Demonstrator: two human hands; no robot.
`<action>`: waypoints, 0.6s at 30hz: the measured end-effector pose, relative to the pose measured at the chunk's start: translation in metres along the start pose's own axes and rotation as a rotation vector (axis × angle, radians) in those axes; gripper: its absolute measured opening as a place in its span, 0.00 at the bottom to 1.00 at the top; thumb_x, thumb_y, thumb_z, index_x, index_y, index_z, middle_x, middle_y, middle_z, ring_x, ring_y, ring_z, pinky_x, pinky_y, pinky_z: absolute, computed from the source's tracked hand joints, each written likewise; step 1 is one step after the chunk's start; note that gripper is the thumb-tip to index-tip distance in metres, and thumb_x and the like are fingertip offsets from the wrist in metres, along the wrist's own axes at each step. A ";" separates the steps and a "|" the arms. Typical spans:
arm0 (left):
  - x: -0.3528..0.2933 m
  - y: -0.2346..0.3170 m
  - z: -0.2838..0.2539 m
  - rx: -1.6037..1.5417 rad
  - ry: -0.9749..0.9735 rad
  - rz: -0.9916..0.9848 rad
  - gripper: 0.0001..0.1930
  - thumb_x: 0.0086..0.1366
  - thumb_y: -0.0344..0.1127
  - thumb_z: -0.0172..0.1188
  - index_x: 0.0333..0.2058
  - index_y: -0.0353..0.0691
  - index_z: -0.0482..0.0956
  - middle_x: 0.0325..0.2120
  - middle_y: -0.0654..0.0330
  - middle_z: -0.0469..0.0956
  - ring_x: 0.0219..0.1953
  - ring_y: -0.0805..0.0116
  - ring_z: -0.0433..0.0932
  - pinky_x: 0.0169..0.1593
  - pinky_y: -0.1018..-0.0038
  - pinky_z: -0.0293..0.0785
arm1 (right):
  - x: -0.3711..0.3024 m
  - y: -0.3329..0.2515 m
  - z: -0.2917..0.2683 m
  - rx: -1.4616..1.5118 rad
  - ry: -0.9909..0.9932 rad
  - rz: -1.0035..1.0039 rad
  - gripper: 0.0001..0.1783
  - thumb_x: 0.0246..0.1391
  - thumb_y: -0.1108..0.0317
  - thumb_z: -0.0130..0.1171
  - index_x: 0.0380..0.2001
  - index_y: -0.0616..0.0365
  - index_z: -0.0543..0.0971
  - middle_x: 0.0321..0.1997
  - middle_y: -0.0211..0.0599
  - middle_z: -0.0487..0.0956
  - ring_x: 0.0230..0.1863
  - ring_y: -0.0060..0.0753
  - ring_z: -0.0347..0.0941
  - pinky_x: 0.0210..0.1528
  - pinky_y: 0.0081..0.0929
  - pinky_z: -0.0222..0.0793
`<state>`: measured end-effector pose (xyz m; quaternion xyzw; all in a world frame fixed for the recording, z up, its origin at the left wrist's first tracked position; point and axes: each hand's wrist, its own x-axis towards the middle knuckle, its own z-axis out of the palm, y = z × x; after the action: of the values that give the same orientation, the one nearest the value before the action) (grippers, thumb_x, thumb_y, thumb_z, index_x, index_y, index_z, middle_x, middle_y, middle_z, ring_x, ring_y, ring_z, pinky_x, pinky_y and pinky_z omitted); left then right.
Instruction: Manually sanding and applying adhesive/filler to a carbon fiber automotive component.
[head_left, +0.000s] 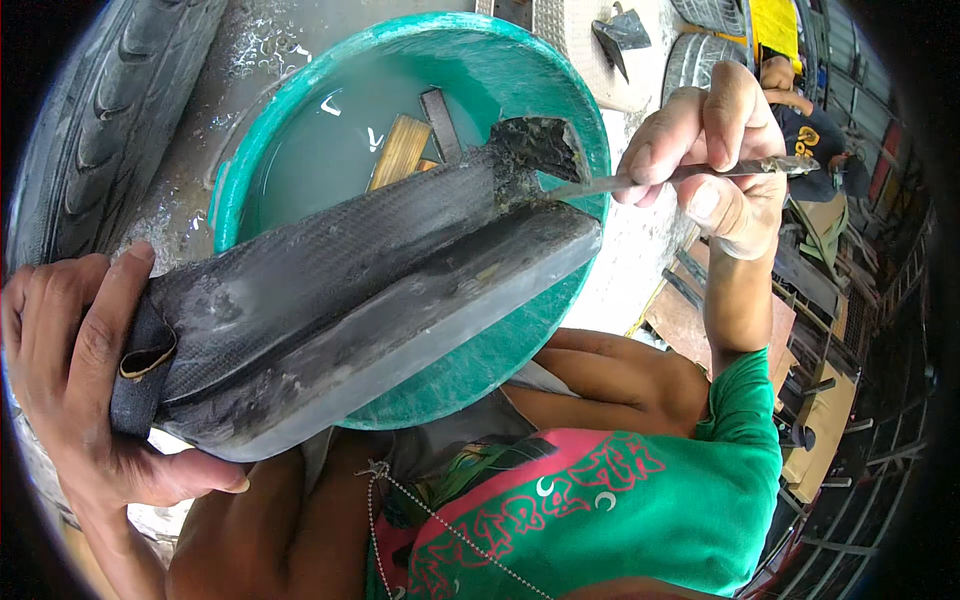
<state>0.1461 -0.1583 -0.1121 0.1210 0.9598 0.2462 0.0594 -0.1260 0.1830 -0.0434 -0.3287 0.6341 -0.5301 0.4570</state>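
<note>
A long, dark grey-black piece with a woven-looking surface and a lengthwise groove lies tilted over a green basin. My left hand is wrapped round its lower left end, beside a black band with a small torn hole. Between the thumb and fingers of my right hand is a thin, dark metal strip. The strip's far tip reaches the upper right end of the black piece, next to a ragged black flap. Whether the tip touches inside the groove is hidden.
Cloudy water fills the basin, with a wooden block and a dark bar in it. A large tyre stands at the left. Another person sits far right, near boards and metal racks. A dark angular scrap lies beyond the basin.
</note>
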 end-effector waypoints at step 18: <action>0.000 0.001 0.002 0.002 -0.012 -0.037 0.64 0.38 0.87 0.58 0.56 0.28 0.76 0.43 0.39 0.76 0.45 0.43 0.78 0.50 0.58 0.74 | 0.012 -0.015 0.014 -0.252 -0.061 0.029 0.18 0.45 0.80 0.70 0.28 0.53 0.68 0.35 0.49 0.81 0.39 0.40 0.80 0.48 0.37 0.79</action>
<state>0.1469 -0.1560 -0.1133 0.1050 0.9617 0.2432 0.0698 -0.1186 0.1638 -0.0322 -0.3902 0.6862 -0.4295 0.4386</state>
